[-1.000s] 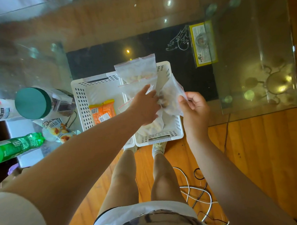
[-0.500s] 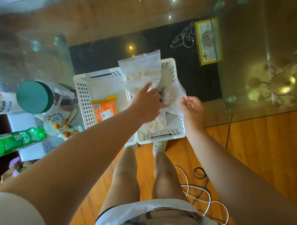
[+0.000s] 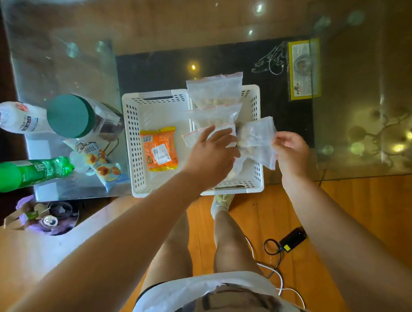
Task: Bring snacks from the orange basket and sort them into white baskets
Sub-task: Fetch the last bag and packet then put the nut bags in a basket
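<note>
Head view | your right hand (image 3: pixel 291 149) pinches clear snack bag (image 3: pixel 256 139) at frame centre, over right white basket (image 3: pixel 255 101) | left hand (image 3: pixel 212 153) flat, fingers straight, on bagged stack (image 3: pixel 214 117) | bag looks soft, light, slippery: hold it by the seal edge

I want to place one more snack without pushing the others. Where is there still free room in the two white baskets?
The left white basket has bare floor beyond the orange packet and some beside it. The right white basket is crowded: clear zip bags overlap along it, the left hand rests on them, and the right hand holds another bag over its right rim.
</note>
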